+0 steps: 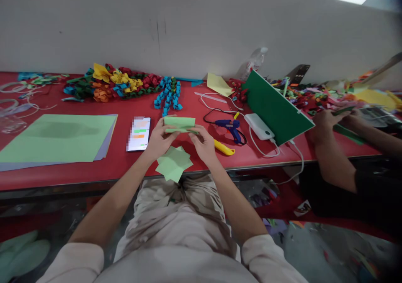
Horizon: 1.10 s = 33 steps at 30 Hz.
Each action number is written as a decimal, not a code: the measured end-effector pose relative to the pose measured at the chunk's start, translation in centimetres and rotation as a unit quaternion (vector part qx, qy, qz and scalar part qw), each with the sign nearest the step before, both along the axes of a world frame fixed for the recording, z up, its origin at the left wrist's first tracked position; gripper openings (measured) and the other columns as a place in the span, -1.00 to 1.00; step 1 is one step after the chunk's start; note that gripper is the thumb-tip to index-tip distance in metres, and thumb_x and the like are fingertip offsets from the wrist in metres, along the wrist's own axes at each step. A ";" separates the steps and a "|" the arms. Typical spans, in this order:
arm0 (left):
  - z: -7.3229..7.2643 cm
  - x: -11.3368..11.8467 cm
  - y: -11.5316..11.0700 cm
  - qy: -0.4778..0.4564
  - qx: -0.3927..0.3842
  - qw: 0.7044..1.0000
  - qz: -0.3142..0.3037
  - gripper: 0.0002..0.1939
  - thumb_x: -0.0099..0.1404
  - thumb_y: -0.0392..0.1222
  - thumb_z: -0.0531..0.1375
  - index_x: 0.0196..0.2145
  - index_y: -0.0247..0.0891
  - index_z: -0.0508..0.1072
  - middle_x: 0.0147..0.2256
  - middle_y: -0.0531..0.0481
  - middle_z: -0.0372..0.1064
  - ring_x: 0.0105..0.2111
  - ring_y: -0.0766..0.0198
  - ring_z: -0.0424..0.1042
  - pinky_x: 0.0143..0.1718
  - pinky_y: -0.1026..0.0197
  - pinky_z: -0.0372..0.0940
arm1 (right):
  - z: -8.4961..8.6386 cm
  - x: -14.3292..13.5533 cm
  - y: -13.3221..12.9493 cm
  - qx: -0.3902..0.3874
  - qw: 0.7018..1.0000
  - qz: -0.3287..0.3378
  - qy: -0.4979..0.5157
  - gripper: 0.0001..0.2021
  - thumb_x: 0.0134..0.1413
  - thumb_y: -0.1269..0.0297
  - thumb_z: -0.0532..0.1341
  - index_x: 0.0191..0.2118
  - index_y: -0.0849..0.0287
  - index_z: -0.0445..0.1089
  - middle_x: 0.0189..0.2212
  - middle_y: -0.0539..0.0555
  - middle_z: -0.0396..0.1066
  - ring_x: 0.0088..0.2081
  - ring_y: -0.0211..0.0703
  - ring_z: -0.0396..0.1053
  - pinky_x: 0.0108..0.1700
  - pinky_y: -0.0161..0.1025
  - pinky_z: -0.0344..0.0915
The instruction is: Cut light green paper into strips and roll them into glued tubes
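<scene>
Between both hands, a folded sheet of light green paper (179, 123) is held above the table's front part. My left hand (161, 138) grips its left end, thumb along the lower edge. At the right end, the fingers of my right hand (202, 142) are closed on the same paper. Just below lie several light green paper squares (174, 164), stacked askew at the table's edge. A lit phone (138, 134) rests left of my left hand. Near my right hand are a yellow utility knife (224, 147) and a blue glue gun (230, 128).
Large green sheets (59, 138) lie on the red table (188, 102) at left. Paper-chain decorations (125, 81) line the back by the wall. A green board (276, 107) leans beside a white power bank (259, 126) with cables. At right, a co-worker's hands (329, 119) handle something.
</scene>
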<state>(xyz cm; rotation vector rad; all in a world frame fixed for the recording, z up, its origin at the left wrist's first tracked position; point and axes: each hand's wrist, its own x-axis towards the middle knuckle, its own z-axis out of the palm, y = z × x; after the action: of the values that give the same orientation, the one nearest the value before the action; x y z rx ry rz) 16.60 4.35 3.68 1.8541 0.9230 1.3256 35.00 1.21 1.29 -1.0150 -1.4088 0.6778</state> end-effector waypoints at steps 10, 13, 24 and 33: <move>-0.4 -0.8 0.2 -0.003 -0.074 0.996 0.053 -0.67 0.31 0.10 0.26 -0.20 -0.23 0.56 -0.28 -0.03 0.47 -0.34 0.22 0.38 -0.29 0.21 0.29 | 0.1 0.2 0.0 -0.032 0.999 0.002 0.003 -0.79 0.11 0.07 0.32 -0.36 0.11 0.51 -0.23 0.09 0.47 -0.18 -0.09 0.43 -0.06 -0.13 0.38; -0.2 -0.4 0.0 -0.019 -0.057 0.997 0.049 -0.54 0.31 0.06 0.27 0.09 -0.18 0.46 -0.20 -0.02 0.47 -0.37 0.27 0.35 -0.34 0.26 0.24 | 0.1 0.0 -0.1 -0.051 0.998 0.002 0.040 -0.73 0.11 0.02 0.32 -0.19 0.10 0.48 -0.31 0.04 0.43 -0.28 -0.13 0.40 -0.16 -0.16 0.39; -0.8 -0.2 0.5 -0.003 -0.044 0.993 0.110 -0.73 0.24 0.03 0.33 -0.23 -0.20 0.51 -0.40 0.06 0.39 -0.52 0.35 0.16 -0.48 0.25 0.08 | -0.5 0.0 0.0 -0.039 0.999 0.008 0.010 -0.60 0.25 0.03 0.23 0.13 0.05 0.37 -0.30 0.04 0.40 -0.28 -0.13 0.41 -0.20 -0.18 0.36; -0.3 -0.7 -0.1 0.036 -0.032 0.995 0.083 -0.68 0.35 0.11 0.24 -0.18 -0.18 0.58 -0.56 0.10 0.20 -0.57 0.34 0.06 -0.50 0.23 0.01 | 0.2 0.3 -0.4 -0.039 0.999 -0.011 -0.017 -0.65 0.29 0.08 0.18 0.09 0.10 0.40 -0.44 -0.03 0.27 -0.39 -0.21 0.27 -0.30 -0.24 0.27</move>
<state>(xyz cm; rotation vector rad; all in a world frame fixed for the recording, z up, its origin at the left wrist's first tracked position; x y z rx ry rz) 15.87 4.24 3.35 1.8185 1.1655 1.3189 35.31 0.82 1.50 -1.1067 -1.4074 0.7065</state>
